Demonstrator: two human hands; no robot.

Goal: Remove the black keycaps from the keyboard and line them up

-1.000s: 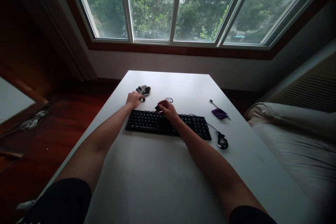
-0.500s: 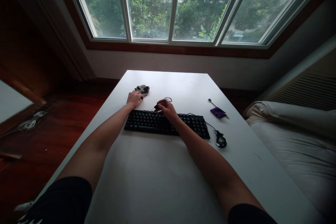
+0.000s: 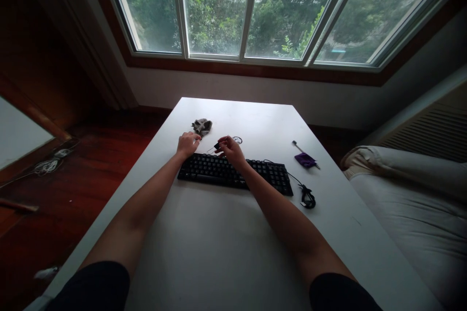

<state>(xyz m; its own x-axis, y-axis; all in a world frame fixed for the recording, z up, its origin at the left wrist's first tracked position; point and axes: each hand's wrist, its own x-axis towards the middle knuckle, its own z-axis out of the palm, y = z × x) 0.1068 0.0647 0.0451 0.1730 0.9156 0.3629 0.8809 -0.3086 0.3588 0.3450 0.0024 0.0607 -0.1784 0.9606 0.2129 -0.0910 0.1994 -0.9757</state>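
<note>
A black keyboard (image 3: pixel 207 170) lies across the white table. My right hand (image 3: pixel 232 150) is over its back edge, fingers pinched on a small black flat piece (image 3: pixel 217 146) whose kind I cannot make out. A thin line, like a wire, runs left from this piece. Just behind the keyboard's left end is my left hand (image 3: pixel 187 145), its fingers pointing right and apart from the thumb, with nothing visible in them. A crumpled grey patterned cloth (image 3: pixel 202 127) lies just beyond its fingertips. Behind my right hand a thin looped cord (image 3: pixel 238 140) partly shows.
On the right of the white table (image 3: pixel 219 243) lie a purple cloth (image 3: pixel 305 160) with a thin brush-like stick (image 3: pixel 298 146) and the keyboard's bundled black cable (image 3: pixel 308 198). A beige padded seat (image 3: pixel 394 204) stands to the right. Cables (image 3: pixel 47 165) lie on the floor at left.
My left hand has come off the grey cloth, back toward the keyboard. My right hand keeps its hold on the black piece. The view has shifted slightly.
</note>
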